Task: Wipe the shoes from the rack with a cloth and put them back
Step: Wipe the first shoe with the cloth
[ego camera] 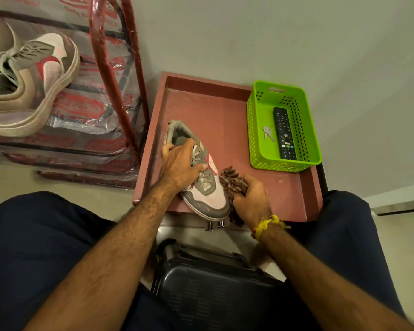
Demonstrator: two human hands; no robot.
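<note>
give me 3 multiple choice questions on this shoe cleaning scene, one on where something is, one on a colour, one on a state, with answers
1. Where does the remote control lie?
A. in the green basket
B. on the shoe rack
C. on the floor

2. What colour is the thread on the right wrist?
A. blue
B. yellow
C. white

3. What is the left hand doing?
A. hanging idle
B. holding the keys
C. gripping the shoe on the red tray

Answers:
1 A, the remote rests inside the basket beside the keys.
2 B, a yellow thread circles the wrist.
3 C, its fingers curl over the shoe's laces and collar while the right hand holds the cloth against the shoe's side.
</note>
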